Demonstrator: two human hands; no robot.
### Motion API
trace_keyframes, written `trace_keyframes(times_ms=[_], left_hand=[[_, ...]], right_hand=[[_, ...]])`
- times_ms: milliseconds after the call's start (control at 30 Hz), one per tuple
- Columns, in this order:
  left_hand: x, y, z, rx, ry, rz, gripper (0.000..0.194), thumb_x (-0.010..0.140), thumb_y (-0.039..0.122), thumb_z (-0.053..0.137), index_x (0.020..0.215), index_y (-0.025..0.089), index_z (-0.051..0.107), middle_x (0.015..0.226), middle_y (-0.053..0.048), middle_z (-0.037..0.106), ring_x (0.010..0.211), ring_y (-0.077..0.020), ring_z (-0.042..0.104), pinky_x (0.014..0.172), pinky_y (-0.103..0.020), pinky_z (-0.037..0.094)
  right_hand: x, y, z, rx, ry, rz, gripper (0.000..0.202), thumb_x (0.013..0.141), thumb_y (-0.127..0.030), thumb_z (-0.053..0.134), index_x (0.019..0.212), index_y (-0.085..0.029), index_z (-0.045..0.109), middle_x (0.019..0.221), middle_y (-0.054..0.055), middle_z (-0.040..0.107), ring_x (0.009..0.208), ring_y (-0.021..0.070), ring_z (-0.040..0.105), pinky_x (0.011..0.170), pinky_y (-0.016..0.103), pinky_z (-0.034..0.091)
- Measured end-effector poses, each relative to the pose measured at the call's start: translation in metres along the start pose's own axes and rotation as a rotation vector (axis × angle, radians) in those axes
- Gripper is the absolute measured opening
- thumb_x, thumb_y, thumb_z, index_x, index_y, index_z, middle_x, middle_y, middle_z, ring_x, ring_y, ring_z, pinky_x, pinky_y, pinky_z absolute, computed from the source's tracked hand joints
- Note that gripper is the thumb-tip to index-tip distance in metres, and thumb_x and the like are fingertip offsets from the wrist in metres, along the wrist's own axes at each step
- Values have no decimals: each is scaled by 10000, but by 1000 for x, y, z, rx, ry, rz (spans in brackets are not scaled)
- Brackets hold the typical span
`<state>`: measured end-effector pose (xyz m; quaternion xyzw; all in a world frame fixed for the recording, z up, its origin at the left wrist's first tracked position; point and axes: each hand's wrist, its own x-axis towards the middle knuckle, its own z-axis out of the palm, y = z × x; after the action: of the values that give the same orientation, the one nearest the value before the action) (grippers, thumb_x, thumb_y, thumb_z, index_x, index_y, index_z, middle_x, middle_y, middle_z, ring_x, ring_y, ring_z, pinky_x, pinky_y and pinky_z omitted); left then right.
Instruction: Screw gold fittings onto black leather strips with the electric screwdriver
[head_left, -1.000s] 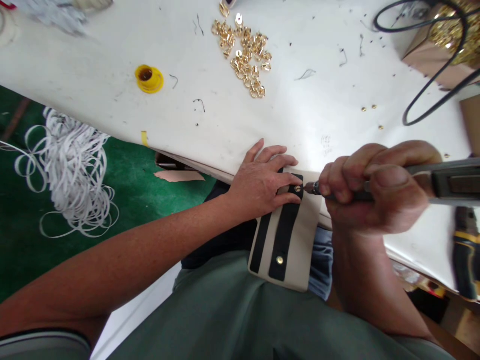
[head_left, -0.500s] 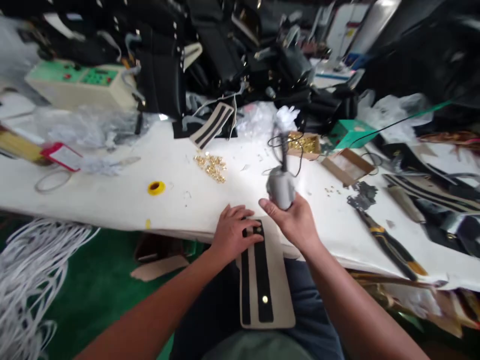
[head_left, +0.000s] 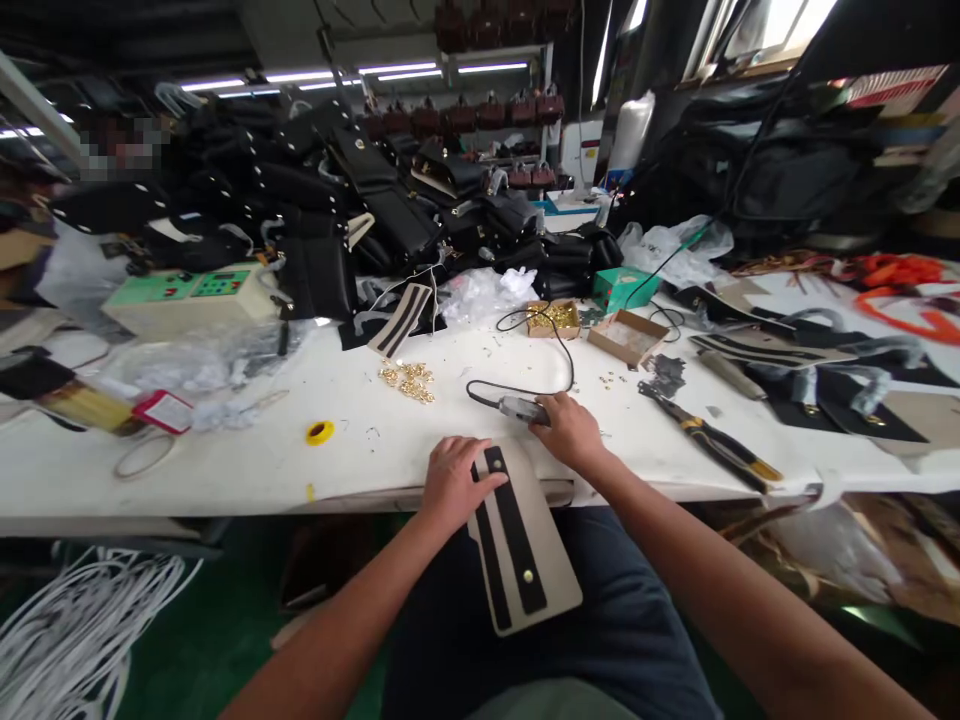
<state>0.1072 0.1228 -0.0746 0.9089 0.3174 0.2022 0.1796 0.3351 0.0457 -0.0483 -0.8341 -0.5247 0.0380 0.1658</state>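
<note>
A beige panel [head_left: 541, 515] with two black strips and brass-coloured studs rests partly on my lap, its far end at the table edge. My left hand [head_left: 454, 487] grips its far left part, thumb over the strip near the upper stud. My right hand [head_left: 568, 430] lies low over the table, fingers closed round one end of a grey hand-held tool [head_left: 521, 408] with a black cord [head_left: 559, 345]. The tool is level, close to the white tabletop. Its exact kind cannot be made out.
Loose gold fittings [head_left: 409, 380], a yellow tape roll [head_left: 320, 432], a box of gold pieces [head_left: 553, 320], an open carton [head_left: 630, 338] and pliers [head_left: 712, 440] are on the table. Black bags [head_left: 315, 275] pile up behind, beside a control box [head_left: 187, 300].
My right hand has turned the tool from upright to lying level and lowered it leftward onto the table area. My left hand stays on the panel. The view has tilted up.
</note>
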Motion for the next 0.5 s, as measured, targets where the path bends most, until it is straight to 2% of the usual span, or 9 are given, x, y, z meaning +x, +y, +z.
trace_keyframes(times_ms=[100, 167, 233, 300, 333, 433, 500], left_hand=[[0, 4, -1, -21, -8, -51, 515, 795, 321, 882, 1274, 249, 707, 1257, -74, 739, 1215, -337, 618, 1086, -535, 467], [0, 6, -1, -61, -15, -69, 547, 781, 287, 886, 1293, 256, 695, 1261, -76, 718, 1239, -328, 617, 1106, -526, 467], [0, 8, -2, -99, -17, -77, 583, 774, 247, 880, 1321, 250, 677, 1256, -77, 692, 1221, -298, 643, 1094, -482, 504], [-1, 13, -4, -136, -12, -86, 602, 776, 203, 862, 1342, 243, 660, 1240, -72, 674, 1180, -262, 677, 1061, -431, 548], [-2, 16, -5, -147, -6, -87, 601, 779, 180, 850, 1344, 242, 654, 1227, -68, 675, 1160, -249, 691, 1045, -413, 563], [-7, 28, -10, -179, -12, -60, 562, 796, 119, 810, 1319, 252, 654, 1201, -47, 714, 1139, -230, 714, 1025, -386, 581], [-12, 39, -14, -216, -35, -28, 477, 804, 84, 785, 1240, 247, 680, 1155, -32, 746, 1091, -220, 729, 992, -367, 589]], right_hand=[[-7, 10, -2, 22, 47, -19, 450, 937, -349, 694, 1357, -188, 673, 1275, 158, 696, 1216, 333, 620, 1002, 444, 478], [-24, 13, -2, 45, 96, -32, 432, 970, -351, 653, 1369, -184, 659, 1294, 152, 690, 1239, 321, 607, 1040, 456, 468], [-51, 12, 3, 123, 141, -53, 393, 1002, -367, 603, 1346, -186, 659, 1259, 132, 698, 1160, 284, 651, 992, 430, 511], [-79, 9, 14, 315, 168, -92, 376, 992, -385, 612, 1310, -189, 660, 1161, 106, 717, 968, 241, 708, 840, 389, 572], [-92, 8, 22, 370, 190, -112, 403, 972, -383, 638, 1329, -196, 647, 1126, 100, 726, 931, 243, 715, 825, 402, 585], [-114, 6, 41, 478, 272, -118, 530, 904, -340, 704, 1411, -218, 604, 1137, 105, 737, 1005, 288, 727, 894, 481, 600], [-117, 4, 42, 609, 259, -70, 579, 877, -323, 722, 1432, -223, 590, 1107, 89, 749, 962, 270, 742, 855, 453, 619]])
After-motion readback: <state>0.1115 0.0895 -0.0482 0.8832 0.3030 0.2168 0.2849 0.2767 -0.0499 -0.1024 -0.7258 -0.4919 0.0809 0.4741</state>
